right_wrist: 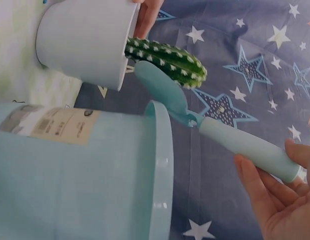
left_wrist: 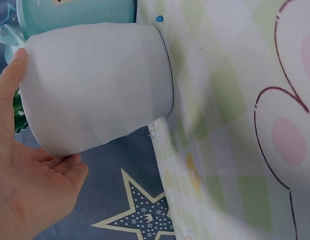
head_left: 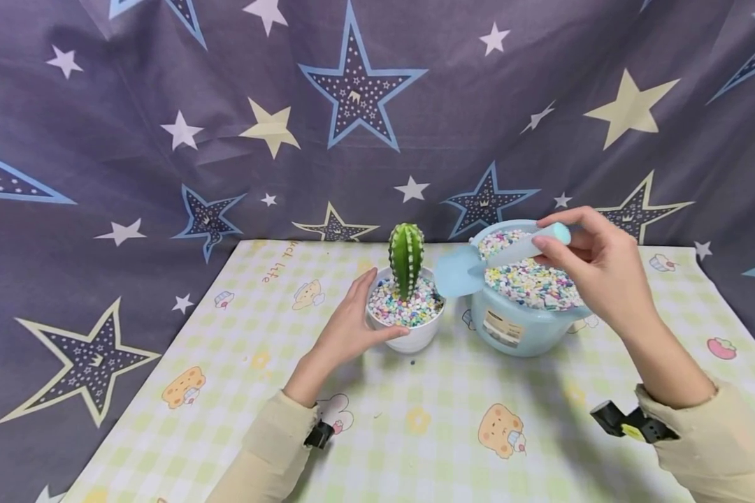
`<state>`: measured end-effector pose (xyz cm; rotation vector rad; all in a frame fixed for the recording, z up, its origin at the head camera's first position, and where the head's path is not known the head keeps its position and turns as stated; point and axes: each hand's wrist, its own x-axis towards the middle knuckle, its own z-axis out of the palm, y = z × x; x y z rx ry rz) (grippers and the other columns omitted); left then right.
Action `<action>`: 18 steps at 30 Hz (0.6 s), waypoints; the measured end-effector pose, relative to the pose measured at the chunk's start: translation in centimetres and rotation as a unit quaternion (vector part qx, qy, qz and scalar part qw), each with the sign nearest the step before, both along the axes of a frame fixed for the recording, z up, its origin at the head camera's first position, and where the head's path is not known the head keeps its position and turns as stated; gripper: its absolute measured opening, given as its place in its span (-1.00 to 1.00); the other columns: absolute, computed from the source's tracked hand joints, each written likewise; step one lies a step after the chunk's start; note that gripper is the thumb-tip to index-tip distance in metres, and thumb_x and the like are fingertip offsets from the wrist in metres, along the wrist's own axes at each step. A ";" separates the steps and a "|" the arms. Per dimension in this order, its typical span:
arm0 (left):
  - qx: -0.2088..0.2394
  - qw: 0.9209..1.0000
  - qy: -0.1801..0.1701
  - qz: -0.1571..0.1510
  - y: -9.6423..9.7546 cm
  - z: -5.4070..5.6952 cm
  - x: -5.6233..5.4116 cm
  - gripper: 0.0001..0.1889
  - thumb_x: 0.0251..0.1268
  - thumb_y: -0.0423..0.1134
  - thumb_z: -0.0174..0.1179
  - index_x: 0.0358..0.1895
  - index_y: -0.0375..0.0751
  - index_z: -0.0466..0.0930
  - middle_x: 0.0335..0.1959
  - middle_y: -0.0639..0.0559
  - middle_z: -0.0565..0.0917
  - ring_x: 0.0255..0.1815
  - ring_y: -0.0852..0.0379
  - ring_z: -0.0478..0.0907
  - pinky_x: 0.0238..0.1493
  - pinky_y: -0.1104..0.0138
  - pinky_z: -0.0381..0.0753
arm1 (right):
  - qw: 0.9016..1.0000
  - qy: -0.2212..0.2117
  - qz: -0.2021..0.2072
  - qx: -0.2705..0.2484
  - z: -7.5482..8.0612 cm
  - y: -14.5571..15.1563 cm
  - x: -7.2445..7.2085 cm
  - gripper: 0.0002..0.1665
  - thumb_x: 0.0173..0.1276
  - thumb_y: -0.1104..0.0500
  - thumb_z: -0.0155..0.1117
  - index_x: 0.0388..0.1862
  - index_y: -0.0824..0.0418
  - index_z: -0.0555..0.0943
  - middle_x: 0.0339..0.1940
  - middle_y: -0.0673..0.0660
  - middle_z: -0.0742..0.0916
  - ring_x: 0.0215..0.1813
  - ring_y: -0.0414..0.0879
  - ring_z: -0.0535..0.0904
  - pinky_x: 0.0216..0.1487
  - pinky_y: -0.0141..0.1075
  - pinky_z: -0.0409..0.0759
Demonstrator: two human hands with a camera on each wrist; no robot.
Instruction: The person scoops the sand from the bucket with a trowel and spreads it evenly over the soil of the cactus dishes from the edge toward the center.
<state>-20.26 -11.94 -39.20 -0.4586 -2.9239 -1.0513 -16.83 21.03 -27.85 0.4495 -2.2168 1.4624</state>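
A green cactus stands upright in a white flowerpot, its surface covered with multicoloured pebbles. My left hand grips the pot from the left, thumb at the near rim and fingers round the far side. My right hand pinches the end of a light blue trowel's handle between thumb and fingers. The trowel's blade tilts down to the left at the pot's right rim, close to the cactus. Below the handle is a light blue bucket, full of the same pebbles.
Bucket and pot stand side by side on a green-and-white checked tablecloth with cartoon prints. One small dark blue pebble lies in front of the pot. Behind the table hangs a dark curtain with stars.
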 end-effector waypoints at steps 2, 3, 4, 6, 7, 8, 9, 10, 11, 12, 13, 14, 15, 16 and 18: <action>0.006 1.000 -0.002 -0.004 -0.1 -0.1 -0.1 0.27 -0.05 0.26 0.48 0.63 -0.07 -0.16 0.65 -0.03 0.00 0.60 -0.14 0.12 0.56 -0.06 0.20 | 0.998 0.007 0.017 -0.055 0.1 0.5 -0.1 -0.82 0.38 0.39 0.27 -0.07 0.30 0.64 -0.37 -0.22 0.79 -0.36 -0.36 0.76 -0.27 -0.52 0.72; 0.009 1.000 -0.003 -0.006 -0.2 -0.2 -0.2 0.27 -0.05 0.26 0.48 0.64 -0.05 -0.16 0.65 -0.02 0.00 0.60 -0.14 0.12 0.56 -0.07 0.19 | 0.996 0.011 0.029 -0.089 0.1 0.8 -0.1 -0.82 0.37 0.41 0.25 -0.08 0.30 0.64 -0.35 -0.16 0.80 -0.35 -0.33 0.77 -0.27 -0.49 0.73; 0.013 1.000 -0.003 -0.009 -0.2 -0.2 -0.3 0.27 -0.05 0.25 0.49 0.64 -0.05 -0.17 0.66 -0.02 -0.01 0.60 -0.14 0.12 0.56 -0.08 0.19 | 0.992 0.015 0.040 -0.122 0.2 1.2 -0.1 -0.82 0.36 0.44 0.25 -0.09 0.31 0.65 -0.35 -0.11 0.81 -0.35 -0.31 0.78 -0.27 -0.47 0.73; 0.018 1.000 -0.002 -0.015 -0.3 -0.3 -0.4 0.28 -0.07 0.24 0.50 0.64 -0.04 -0.17 0.66 -0.03 -0.01 0.60 -0.15 0.12 0.56 -0.09 0.19 | 0.982 0.022 0.055 -0.178 0.3 2.0 0.0 -0.81 0.34 0.47 0.24 -0.10 0.36 0.65 -0.34 -0.04 0.82 -0.35 -0.27 0.79 -0.26 -0.45 0.73; 0.020 1.000 -0.002 -0.018 -0.4 -0.4 -0.5 0.28 -0.08 0.24 0.50 0.64 -0.02 -0.17 0.66 -0.03 -0.01 0.60 -0.15 0.12 0.56 -0.10 0.18 | 0.978 0.025 0.057 -0.199 0.4 2.4 0.0 -0.81 0.34 0.47 0.24 -0.10 0.37 0.65 -0.35 -0.02 0.82 -0.36 -0.25 0.79 -0.27 -0.44 0.73; 0.021 1.000 -0.001 -0.021 -0.4 -0.4 -0.6 0.29 -0.09 0.24 0.51 0.64 -0.01 -0.17 0.66 -0.03 -0.02 0.60 -0.16 0.11 0.55 -0.11 0.18 | 0.974 0.030 0.054 -0.217 0.5 2.8 0.1 -0.82 0.33 0.48 0.24 -0.10 0.39 0.65 -0.36 0.00 0.82 -0.36 -0.24 0.80 -0.27 -0.43 0.73; 0.023 0.999 0.000 -0.024 -0.5 -0.5 -0.7 0.29 -0.09 0.23 0.51 0.64 0.00 -0.17 0.66 -0.02 -0.02 0.60 -0.16 0.11 0.55 -0.12 0.18 | 0.971 0.034 0.051 -0.232 0.5 3.3 0.1 -0.82 0.33 0.48 0.24 -0.10 0.42 0.64 -0.37 0.02 0.82 -0.36 -0.23 0.80 -0.28 -0.41 0.74; 0.025 0.999 0.001 -0.027 -0.5 -0.5 -0.8 0.29 -0.10 0.23 0.52 0.64 0.01 -0.17 0.66 -0.03 -0.02 0.60 -0.16 0.11 0.55 -0.13 0.18 | 0.969 0.037 0.043 -0.242 0.6 3.8 0.2 -0.82 0.33 0.48 0.25 -0.10 0.42 0.65 -0.37 0.03 0.82 -0.37 -0.23 0.80 -0.28 -0.41 0.73; 0.027 0.999 0.003 -0.031 -0.6 -0.6 -0.9 0.29 -0.10 0.22 0.52 0.64 0.02 -0.17 0.66 -0.03 -0.03 0.60 -0.17 0.11 0.54 -0.14 0.18 | 0.967 0.039 0.033 -0.249 0.6 4.3 0.3 -0.82 0.32 0.47 0.26 -0.10 0.43 0.64 -0.37 0.03 0.81 -0.37 -0.23 0.80 -0.28 -0.42 0.73; 0.029 0.999 0.004 -0.033 -0.6 -0.6 -1.0 0.29 -0.11 0.21 0.53 0.64 0.03 -0.17 0.66 -0.02 -0.03 0.60 -0.17 0.11 0.54 -0.14 0.18 | 0.965 0.041 0.023 -0.258 0.6 4.8 0.3 -0.82 0.32 0.47 0.26 -0.10 0.45 0.64 -0.37 0.05 0.81 -0.37 -0.22 0.80 -0.28 -0.42 0.74; 0.032 0.999 0.005 -0.035 -0.6 -0.6 -1.1 0.29 -0.11 0.20 0.53 0.64 0.04 -0.17 0.66 -0.02 -0.03 0.60 -0.17 0.11 0.54 -0.15 0.18 | 0.963 0.042 0.012 -0.265 0.6 5.3 0.4 -0.82 0.32 0.46 0.27 -0.11 0.45 0.64 -0.38 0.06 0.81 -0.38 -0.21 0.80 -0.29 -0.43 0.74; 0.034 0.999 0.006 -0.037 -0.6 -0.7 -1.1 0.29 -0.11 0.19 0.54 0.64 0.05 -0.17 0.66 -0.02 -0.02 0.60 -0.17 0.11 0.54 -0.15 0.18 | 0.960 0.041 0.005 -0.276 0.5 5.8 0.5 -0.83 0.32 0.45 0.28 -0.11 0.46 0.64 -0.39 0.07 0.82 -0.39 -0.20 0.80 -0.30 -0.43 0.74; 0.035 0.999 0.007 -0.039 -0.6 -0.7 -1.2 0.29 -0.11 0.19 0.54 0.64 0.06 -0.17 0.66 -0.02 -0.02 0.60 -0.17 0.11 0.54 -0.16 0.17 | 0.958 0.042 -0.002 -0.283 0.5 6.3 0.5 -0.83 0.32 0.44 0.28 -0.12 0.46 0.63 -0.40 0.08 0.82 -0.40 -0.20 0.80 -0.30 -0.44 0.74; 0.037 0.999 0.007 -0.040 -0.6 -0.7 -1.2 0.29 -0.11 0.18 0.54 0.64 0.06 -0.17 0.66 -0.02 -0.02 0.61 -0.17 0.10 0.54 -0.16 0.17 | 0.956 0.042 -0.009 -0.290 0.4 6.8 0.5 -0.84 0.32 0.44 0.28 -0.12 0.45 0.64 -0.40 0.08 0.81 -0.40 -0.20 0.79 -0.31 -0.45 0.74; 0.038 0.999 0.006 -0.039 -0.6 -0.8 -1.3 0.28 -0.10 0.18 0.54 0.64 0.07 -0.16 0.66 -0.01 -0.01 0.61 -0.17 0.10 0.54 -0.17 0.16 | 0.951 0.048 -0.013 -0.305 0.2 7.6 0.5 -0.85 0.33 0.44 0.27 -0.13 0.45 0.63 -0.42 0.10 0.82 -0.42 -0.19 0.79 -0.33 -0.45 0.74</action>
